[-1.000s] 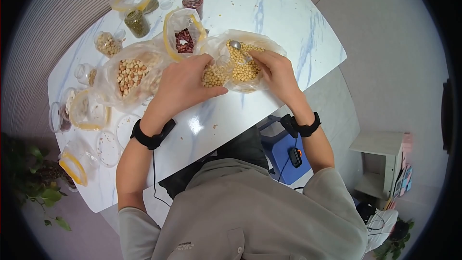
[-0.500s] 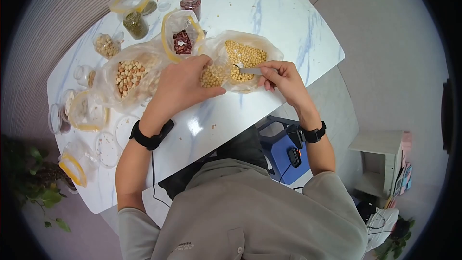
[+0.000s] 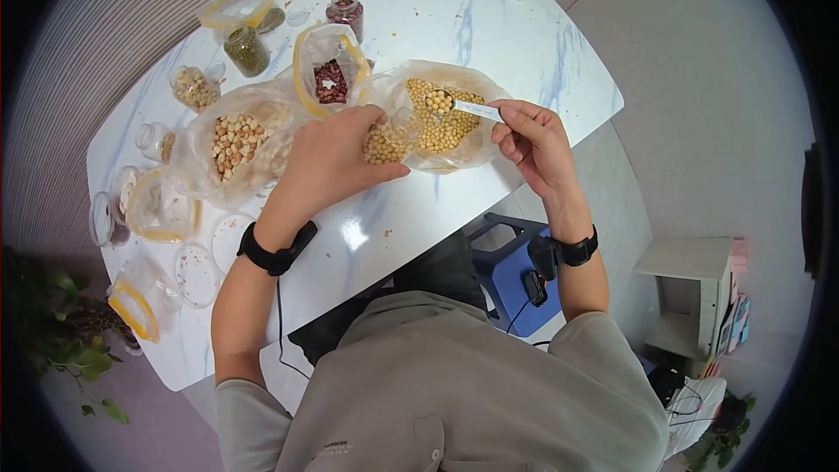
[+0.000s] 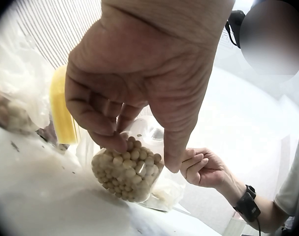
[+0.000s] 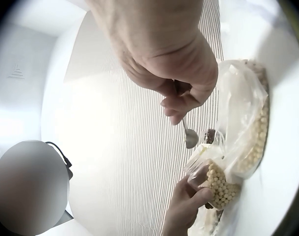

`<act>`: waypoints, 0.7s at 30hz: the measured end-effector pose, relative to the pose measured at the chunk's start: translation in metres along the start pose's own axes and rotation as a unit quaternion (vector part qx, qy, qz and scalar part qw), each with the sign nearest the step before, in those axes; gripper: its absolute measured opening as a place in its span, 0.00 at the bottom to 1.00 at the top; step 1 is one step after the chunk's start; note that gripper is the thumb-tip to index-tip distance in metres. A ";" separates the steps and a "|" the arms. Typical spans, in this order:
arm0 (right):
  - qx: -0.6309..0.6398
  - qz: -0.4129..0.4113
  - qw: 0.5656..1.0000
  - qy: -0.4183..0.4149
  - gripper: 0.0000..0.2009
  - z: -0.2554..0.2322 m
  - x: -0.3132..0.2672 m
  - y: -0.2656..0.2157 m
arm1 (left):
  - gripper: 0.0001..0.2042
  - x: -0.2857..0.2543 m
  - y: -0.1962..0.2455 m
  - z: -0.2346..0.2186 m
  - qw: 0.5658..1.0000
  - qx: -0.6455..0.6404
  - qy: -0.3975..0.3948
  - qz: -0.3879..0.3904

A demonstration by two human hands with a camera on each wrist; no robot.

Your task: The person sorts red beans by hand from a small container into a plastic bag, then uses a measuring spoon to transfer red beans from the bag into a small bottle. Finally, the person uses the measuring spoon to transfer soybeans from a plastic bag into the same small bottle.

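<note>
My left hand (image 3: 332, 156) grips a clear jar (image 4: 129, 172) partly filled with pale yellow beans, its thumb and fingers on either side. The jar lies tilted, its mouth towards an open plastic bag (image 3: 489, 89) of the same beans. In the right hand (image 3: 539, 147) I pinch the handle of a metal measuring spoon (image 3: 476, 108) between thumb and fingers. A heap of beans (image 3: 439, 102) fills the spoon's bowl, which is over the bag's opening in the head view. The right wrist view shows the spoon hanging below the fingertips, above the jar.
Beside the jar stand a bag of dark red beans (image 3: 304, 70) and a bag of tan nuts (image 3: 197, 135). Behind are a jar of red beans (image 3: 345, 14) and a jar of green beans (image 3: 246, 51). White lids (image 3: 197, 274) lie at the left; a blue stool (image 3: 502, 284) is below.
My right hand has taken the spoon by its handle, dipped it into the bagged beans and lifted it out full, drawing back to the right. The left hand still holds the jar.
</note>
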State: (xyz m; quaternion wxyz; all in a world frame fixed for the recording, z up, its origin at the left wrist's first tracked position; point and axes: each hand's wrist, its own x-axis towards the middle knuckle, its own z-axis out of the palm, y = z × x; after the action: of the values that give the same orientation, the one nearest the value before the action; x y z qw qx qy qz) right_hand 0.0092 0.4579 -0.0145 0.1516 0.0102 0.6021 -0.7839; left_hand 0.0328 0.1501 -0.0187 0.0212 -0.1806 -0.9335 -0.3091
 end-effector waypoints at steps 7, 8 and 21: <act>-0.077 -0.032 0.997 -0.008 0.12 0.027 -0.010 -0.004 | 0.33 0.000 0.001 0.000 1.000 0.001 0.002 -0.008; -0.097 -0.040 0.994 -0.010 0.12 0.030 -0.012 -0.004 | 0.33 0.000 0.001 0.001 1.000 0.001 0.002 -0.010; -0.565 -0.449 0.692 0.009 0.22 0.045 -0.028 0.013 | 0.33 0.000 -0.003 0.005 1.000 0.000 0.016 -0.006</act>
State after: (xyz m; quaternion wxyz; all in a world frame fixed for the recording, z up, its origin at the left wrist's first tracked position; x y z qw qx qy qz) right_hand 0.0469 0.4187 -0.0084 -0.2469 -0.3419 0.8656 -0.2701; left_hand 0.0325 0.1506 -0.0241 0.0343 -0.1700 -0.9340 -0.3124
